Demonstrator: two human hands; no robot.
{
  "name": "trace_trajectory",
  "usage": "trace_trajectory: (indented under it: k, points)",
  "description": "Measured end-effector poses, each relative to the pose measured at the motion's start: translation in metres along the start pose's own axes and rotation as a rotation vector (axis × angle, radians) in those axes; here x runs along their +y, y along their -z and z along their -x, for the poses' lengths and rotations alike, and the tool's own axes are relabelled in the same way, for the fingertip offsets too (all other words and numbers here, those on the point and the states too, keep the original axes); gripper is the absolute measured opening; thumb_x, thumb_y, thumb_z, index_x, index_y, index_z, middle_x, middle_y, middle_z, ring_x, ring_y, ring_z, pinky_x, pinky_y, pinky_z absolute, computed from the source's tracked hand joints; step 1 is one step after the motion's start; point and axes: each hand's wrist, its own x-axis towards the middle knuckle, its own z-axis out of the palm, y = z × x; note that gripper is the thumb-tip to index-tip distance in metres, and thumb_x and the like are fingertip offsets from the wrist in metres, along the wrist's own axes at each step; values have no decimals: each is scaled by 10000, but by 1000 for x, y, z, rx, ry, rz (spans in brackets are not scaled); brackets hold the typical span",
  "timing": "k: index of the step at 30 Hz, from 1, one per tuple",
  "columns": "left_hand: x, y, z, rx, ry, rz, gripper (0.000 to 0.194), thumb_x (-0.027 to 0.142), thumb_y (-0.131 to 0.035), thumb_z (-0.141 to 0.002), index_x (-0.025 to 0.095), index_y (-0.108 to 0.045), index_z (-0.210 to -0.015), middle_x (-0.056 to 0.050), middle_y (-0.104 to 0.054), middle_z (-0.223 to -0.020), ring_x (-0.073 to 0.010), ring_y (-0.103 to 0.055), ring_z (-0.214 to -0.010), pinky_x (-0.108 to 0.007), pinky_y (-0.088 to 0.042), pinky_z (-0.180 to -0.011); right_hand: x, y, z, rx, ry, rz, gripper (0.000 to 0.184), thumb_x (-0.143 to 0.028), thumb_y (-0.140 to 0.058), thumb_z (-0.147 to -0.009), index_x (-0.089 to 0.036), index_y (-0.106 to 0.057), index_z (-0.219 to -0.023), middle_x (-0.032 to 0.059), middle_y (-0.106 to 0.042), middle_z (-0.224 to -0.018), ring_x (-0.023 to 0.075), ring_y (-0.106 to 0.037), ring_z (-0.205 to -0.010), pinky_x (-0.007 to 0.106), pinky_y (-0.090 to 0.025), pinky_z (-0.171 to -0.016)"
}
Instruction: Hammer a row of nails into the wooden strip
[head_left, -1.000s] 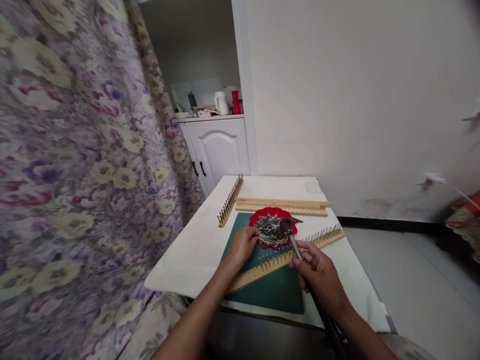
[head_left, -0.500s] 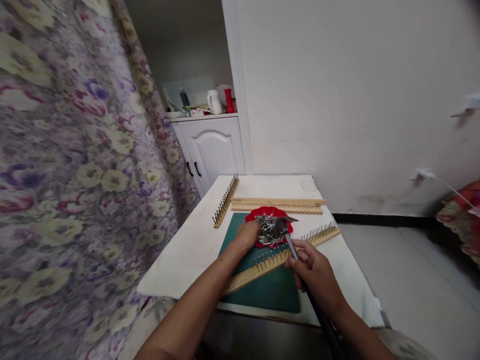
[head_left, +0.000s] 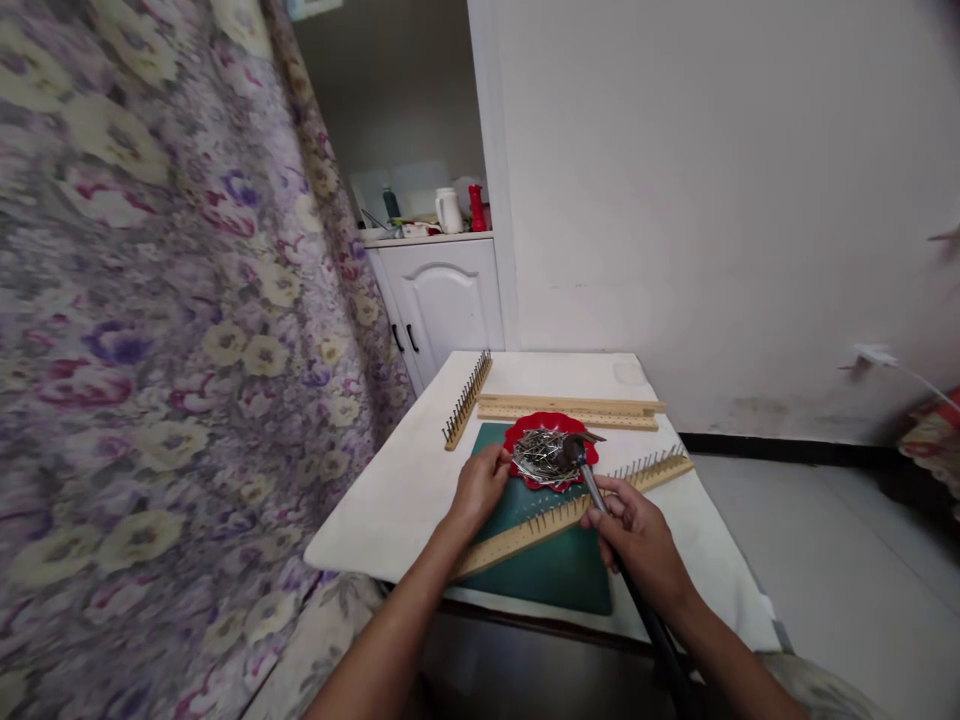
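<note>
My right hand (head_left: 631, 538) is wrapped around the shaft of a hammer (head_left: 589, 482), whose head rests over the right side of a scalloped red dish (head_left: 551, 420). Loose silver nails (head_left: 538, 457) fill the dish. At its left rim is my left hand (head_left: 482, 487), thumb and fingers pinched together; whatever lies between them is too small to make out. Below both hands a wooden strip (head_left: 504, 547) slants across a green cutting mat (head_left: 547, 580). Nails stand upright along the strip's middle and right part, while its left end shows bare holes.
Another wooden strip studded with nails (head_left: 466, 402) lies at the table's back left. Behind the dish are several plain wooden strips (head_left: 562, 408). A white cloth covers the table (head_left: 390, 510). A floral curtain (head_left: 172, 400) hangs on the left, and a white cabinet (head_left: 450, 300) stands behind.
My left hand has drawn back from over the nails to the dish's left edge. My right hand keeps its hold on the hammer. The view has shifted slightly.
</note>
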Motion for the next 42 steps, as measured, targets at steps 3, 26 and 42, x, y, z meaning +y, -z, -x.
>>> trace_trajectory:
  k: [3, 26, 42]
  points:
    - [-12, 3, 27, 81, 130, 167, 36, 178, -472, -755, 193, -505, -754, 40, -563, -657, -120, -554, -615, -213, -397, -602, 2, 0, 2, -11, 5, 17, 383, -337, -593, -785, -175, -504, -1120, -13, -636, -718, 65, -458, -353, 185, -342, -333]
    - [15, -30, 89, 85, 231, 343, 155, 252, -544, -754, 170, -631, -654, 4, -564, -694, -135, -544, -666, -227, -383, -622, 3, -5, 12, -27, -19, 92, 380, -343, -594, -777, -189, -533, -1119, -23, -626, -679, 81, -459, -357, 200, -349, -348]
    - [13, -32, 89, 50, 173, 210, 155, 233, -523, -779, 184, -622, -671, 8, -576, -705, -130, -562, -661, -222, -381, -627, 1, -7, 17, -153, -83, 68, 347, -279, -567, -785, -206, -501, -1118, -50, -617, -681, 62, -435, -316, 181, -327, -319]
